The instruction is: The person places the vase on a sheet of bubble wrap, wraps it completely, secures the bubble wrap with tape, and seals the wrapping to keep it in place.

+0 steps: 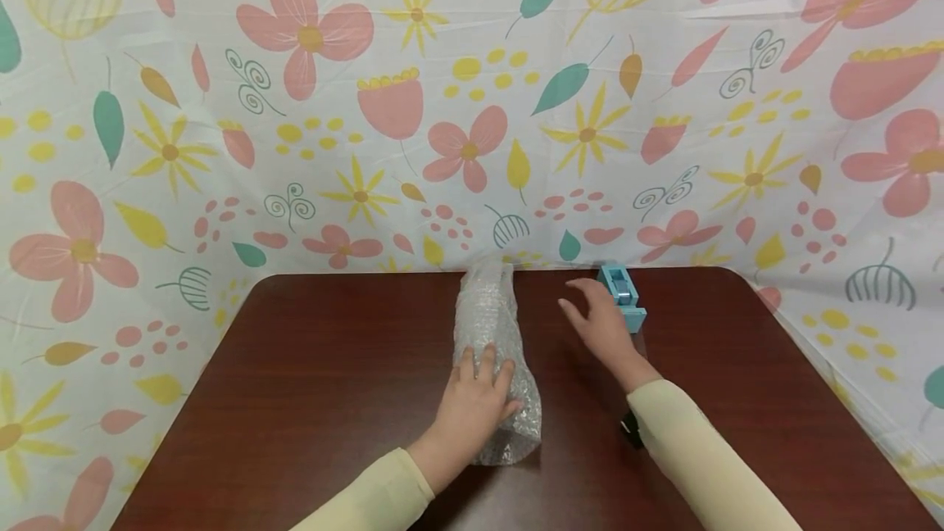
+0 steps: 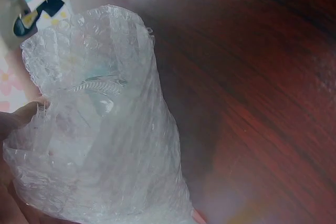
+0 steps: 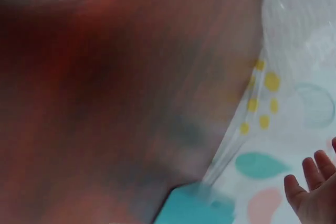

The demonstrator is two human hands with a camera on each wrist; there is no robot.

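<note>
A bundle of clear bubble wrap lies lengthwise on the table. Spread over its near half, my left hand rests on the wrap with fingers pointing away and thumb out to the right. The left wrist view shows the bundle's loose end, and a clear ridged rim shows through the wrap. To the right, my right hand hovers with loosely bent fingers and holds nothing. Just beyond it stands a light-blue tape dispenser with a roll in it, partly covered by that hand.
The dark reddish-brown wooden table ends against a white curtain printed with flowers and leaves. A small black piece shows beneath the right sleeve.
</note>
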